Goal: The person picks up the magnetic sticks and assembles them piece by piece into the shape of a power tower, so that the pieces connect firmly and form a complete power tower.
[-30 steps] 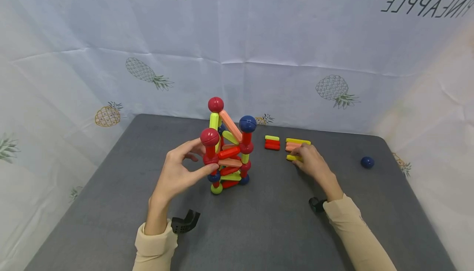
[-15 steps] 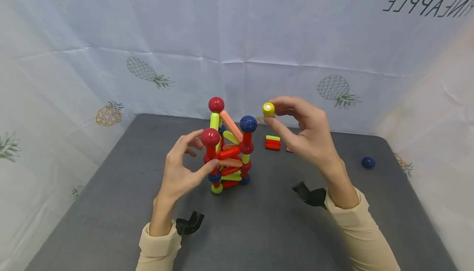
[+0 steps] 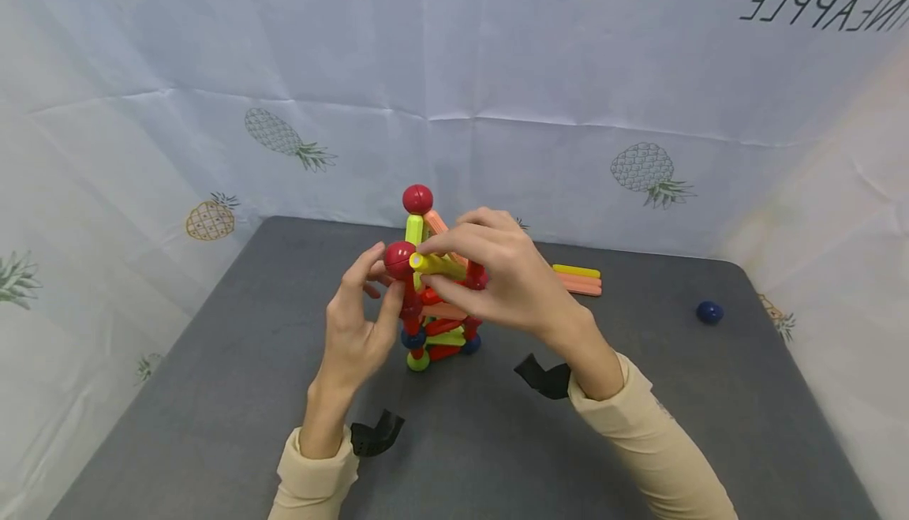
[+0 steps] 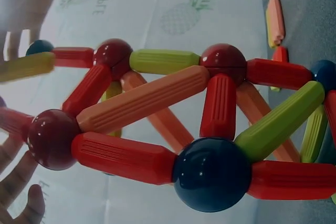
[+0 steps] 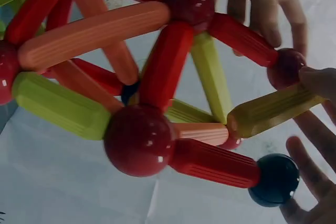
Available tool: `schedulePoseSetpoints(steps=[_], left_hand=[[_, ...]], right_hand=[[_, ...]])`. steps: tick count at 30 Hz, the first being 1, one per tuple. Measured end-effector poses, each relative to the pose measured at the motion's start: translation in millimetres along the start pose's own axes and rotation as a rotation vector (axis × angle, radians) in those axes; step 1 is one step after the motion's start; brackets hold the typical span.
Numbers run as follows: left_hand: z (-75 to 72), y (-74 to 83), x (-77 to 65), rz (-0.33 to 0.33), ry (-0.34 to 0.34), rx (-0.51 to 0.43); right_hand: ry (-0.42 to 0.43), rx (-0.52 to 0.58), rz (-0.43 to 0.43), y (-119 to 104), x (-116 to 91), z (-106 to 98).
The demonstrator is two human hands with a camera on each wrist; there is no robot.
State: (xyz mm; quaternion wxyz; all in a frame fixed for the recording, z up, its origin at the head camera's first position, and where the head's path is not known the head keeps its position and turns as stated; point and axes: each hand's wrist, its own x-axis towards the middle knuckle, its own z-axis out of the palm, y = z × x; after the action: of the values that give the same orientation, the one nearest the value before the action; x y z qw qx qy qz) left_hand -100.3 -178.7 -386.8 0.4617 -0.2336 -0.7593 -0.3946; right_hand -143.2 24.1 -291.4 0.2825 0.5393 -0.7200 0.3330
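A tower of coloured magnetic sticks and balls (image 3: 445, 325) stands on the dark table. Around its near left top corner, my left hand (image 3: 358, 327) holds the red ball (image 3: 399, 259) and the red stick below it with thumb and fingers. My right hand (image 3: 518, 279) pinches a yellow magnetic stick (image 3: 439, 266) between thumb and fingers, its free end right beside that ball in the head view. From the right wrist, the yellow stick (image 5: 273, 111) lies level between the red ball and a blue ball (image 5: 274, 180). My right hand covers much of the tower's right side.
To the right of the tower lie a yellow stick (image 3: 577, 271) and coral sticks (image 3: 582, 287) in a row. Farther right is a loose blue ball (image 3: 709, 312). A pineapple-print cloth (image 3: 454, 54) hangs behind the table's back edge.
My right hand has picked the yellow stick up off the table and carried it left to the tower top. My left hand has shifted up toward the near red ball.
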Motion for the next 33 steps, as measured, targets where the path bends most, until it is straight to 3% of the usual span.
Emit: schedulePoseSetpoints(steps=[6,18,22,26,29,33], left_hand=[[-0.3,0.9,0.5,-0.041,-0.002,-0.006],[0.7,-0.7,-1.0,-0.003,-0.006,-0.017],[-5.4,-2.8,-2.0,-0.031,-0.076,0.003],[-15.2,-2.9,-1.5,-0.180,-0.233,0.052],[-19.3,-1.1,0.2,-0.319,-0.348,0.072],[-20.7,-1.0,0.9,-0.412,-0.437,0.058]], right_hand=[[-0.084,-0.242,0.029,2.4,-3.8,7.7],[-0.112,-0.321,0.053,4.2,-5.4,13.9],[-0.092,-0.202,0.112,7.8,-11.4,6.1],[-0.061,0.063,0.314,22.5,-28.7,-7.2],[-0.123,0.211,0.487,36.3,-43.9,-9.9],[-0.234,0.322,0.606,46.5,-58.5,-2.2]])
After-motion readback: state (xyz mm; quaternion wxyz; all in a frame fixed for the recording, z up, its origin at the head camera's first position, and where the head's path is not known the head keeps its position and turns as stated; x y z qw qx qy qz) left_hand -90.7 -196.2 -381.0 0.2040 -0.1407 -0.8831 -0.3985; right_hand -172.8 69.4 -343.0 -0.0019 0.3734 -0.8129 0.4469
